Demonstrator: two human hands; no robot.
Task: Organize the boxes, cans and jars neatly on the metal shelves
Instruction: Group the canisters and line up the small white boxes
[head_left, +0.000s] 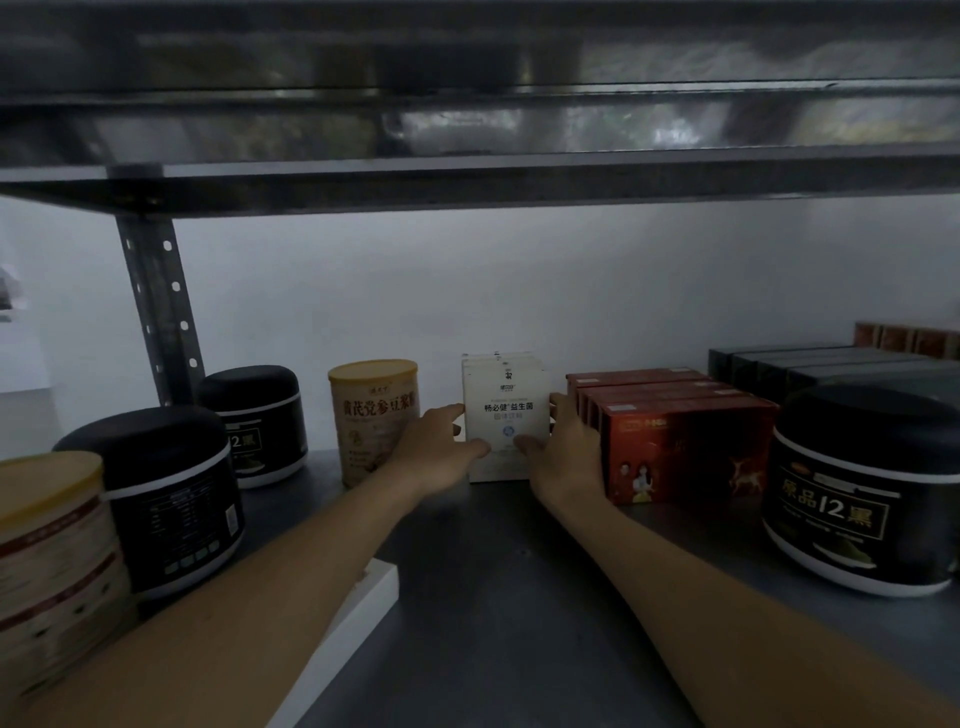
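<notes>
A white box (505, 402) with dark print stands upright near the back of the grey metal shelf (483, 587). My left hand (434, 449) grips its left side, thumb on the front. My right hand (563, 452) grips its right side, squeezed between it and a row of red boxes (685, 447). A beige can (371, 415) with a yellow lid stands just left of my left hand.
Two black jars (171, 493) (260, 421) and a striped can (52, 561) line the left side by the shelf post (158, 306). Another black jar (862, 488) sits at right, dark boxes (810, 364) behind it. A flat white box (358, 608) lies under my left forearm. The upper shelf (467, 187) hangs overhead.
</notes>
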